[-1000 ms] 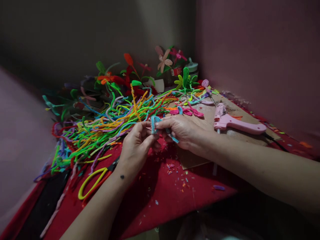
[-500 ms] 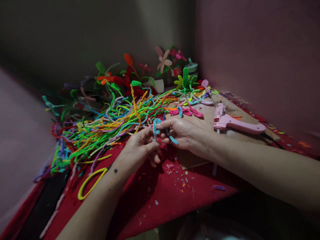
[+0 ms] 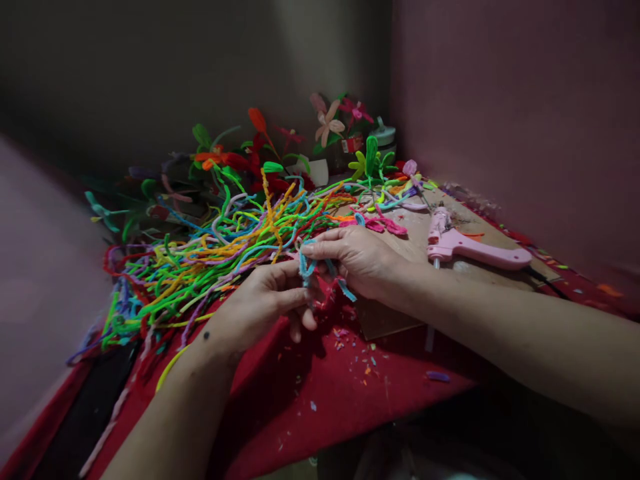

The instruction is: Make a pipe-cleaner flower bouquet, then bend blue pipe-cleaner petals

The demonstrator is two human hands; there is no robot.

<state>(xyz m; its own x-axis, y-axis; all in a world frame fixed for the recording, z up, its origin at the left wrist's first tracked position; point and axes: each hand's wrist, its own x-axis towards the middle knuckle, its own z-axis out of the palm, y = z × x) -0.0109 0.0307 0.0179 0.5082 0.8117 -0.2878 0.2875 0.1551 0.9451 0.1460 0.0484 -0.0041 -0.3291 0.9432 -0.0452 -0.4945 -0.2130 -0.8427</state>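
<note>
Between my two hands is a light-blue pipe cleaner (image 3: 303,265), bent into a small loop, with a loose end hanging below my right hand. My left hand (image 3: 265,297) pinches the loop's lower part between thumb and fingers. From above, my right hand (image 3: 363,260) grips its top with thumb and forefinger; the other fingers curl out of sight behind. A large heap of many-coloured pipe cleaners (image 3: 215,253) lies just beyond my left hand. Past my right hand, pink pipe-cleaner petals (image 3: 393,225) rest on a brown board (image 3: 395,320).
A pink glue gun (image 3: 480,250) lies on the board at the right, its cord trailing right. Pipe-cleaner flowers (image 3: 329,123) and a lidded jar (image 3: 384,137) stand along the back. Fuzzy scraps dot the red cloth (image 3: 310,413). My left forearm partly covers a yellow handle (image 3: 170,367).
Both hands have shifted slightly left, the left one covering more of the yellow handle. The blue loop has moved left and tilted, and its shape is more open.
</note>
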